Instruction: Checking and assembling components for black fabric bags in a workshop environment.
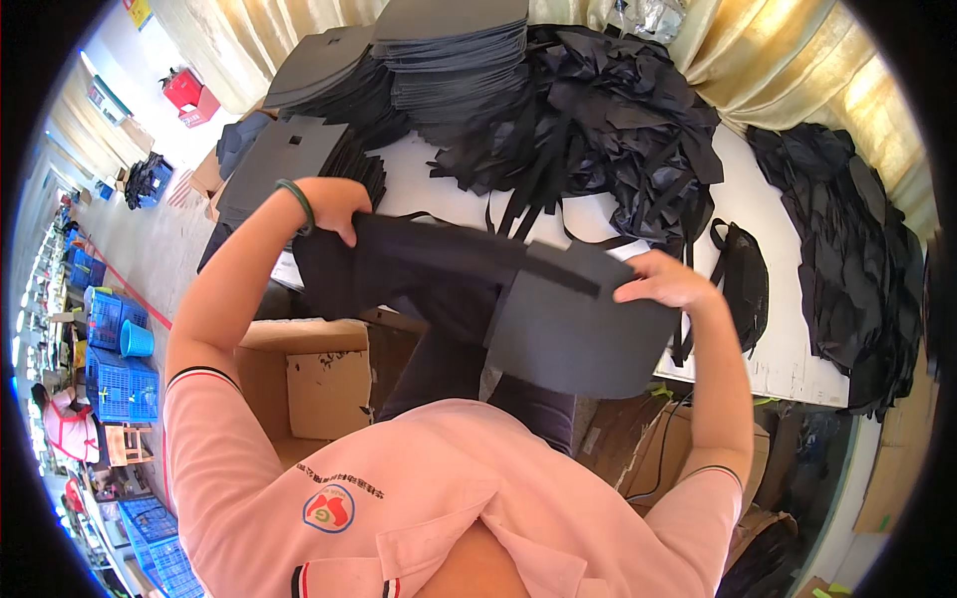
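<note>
My left hand (337,204) is closed on one end of a black fabric piece (419,259), its thumb showing on the near side. The fabric stretches rightward in front of my body and meets a stiff dark grey panel (583,339) with rounded lower corners. My right hand (666,281) grips that panel by its upper right edge, thumb in front and fingers partly hidden behind. A darker strip lies along the panel's top. Whether the panel sits inside the fabric or only against it I cannot tell.
On the white table (788,339) are stacked grey panels (454,60), another panel stack (284,164), a heap of black fabric pieces (628,120) and a small black mesh-like bag (741,279). More black fabric (847,249) hangs at the right. An open cardboard box (324,384) stands below left.
</note>
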